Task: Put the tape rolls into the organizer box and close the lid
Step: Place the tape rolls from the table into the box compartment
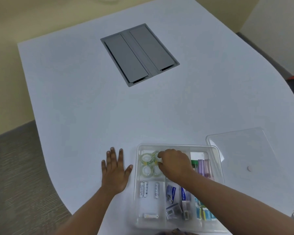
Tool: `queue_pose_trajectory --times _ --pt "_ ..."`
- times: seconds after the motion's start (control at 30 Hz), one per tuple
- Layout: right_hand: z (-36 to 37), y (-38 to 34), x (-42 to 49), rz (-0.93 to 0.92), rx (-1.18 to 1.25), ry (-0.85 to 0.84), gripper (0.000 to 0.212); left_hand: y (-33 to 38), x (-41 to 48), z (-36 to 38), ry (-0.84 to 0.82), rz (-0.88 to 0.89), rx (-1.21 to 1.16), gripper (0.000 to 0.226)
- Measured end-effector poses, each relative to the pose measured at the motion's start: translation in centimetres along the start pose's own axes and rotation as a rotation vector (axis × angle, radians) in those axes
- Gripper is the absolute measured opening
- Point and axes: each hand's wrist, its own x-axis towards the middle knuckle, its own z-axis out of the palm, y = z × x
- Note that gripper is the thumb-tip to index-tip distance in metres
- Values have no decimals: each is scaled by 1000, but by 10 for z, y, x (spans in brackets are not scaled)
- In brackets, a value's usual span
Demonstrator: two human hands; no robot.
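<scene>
A clear organizer box (137, 184) stands open near the table's front edge. Its far-left compartment holds several clear tape rolls (146, 170) lying flat. My right hand (175, 162) reaches into that compartment, fingers closed around the far-right tape roll (157, 156), partly hidden by the fingers. My left hand (115, 170) lies flat on the table just left of the box, fingers spread and holding nothing. The clear lid (241, 146) lies flat on the table to the right of the box, behind its far corner.
Other box compartments hold batteries (143, 189), small blue packets (171, 193) and purple and green items (203, 166). A grey cable hatch (139, 54) is set in the white table (75, 99) farther back. The table's curved edge runs close on the left.
</scene>
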Motion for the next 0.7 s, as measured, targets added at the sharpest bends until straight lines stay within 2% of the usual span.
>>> queue_pose_trajectory --times 0.17,0.27,0.4,0.53,0.7 --pt "1 -10 7 -4 -126 -72 20 -5 8 0 -136 -8 17 82" --pt "4 -15 9 18 -150 -76 11 -6 12 -4 -204 -11 21 83" --pt "5 -13 10 48 -71 -47 20 -4 12 -6 -247 -9 14 83" --pt "4 -16 12 -34 -36 -8 23 -4 11 -8 -260 -4 18 83" --pt "6 -23 22 -158 -130 -38 28 -2 10 -10 -267 -5 14 83"
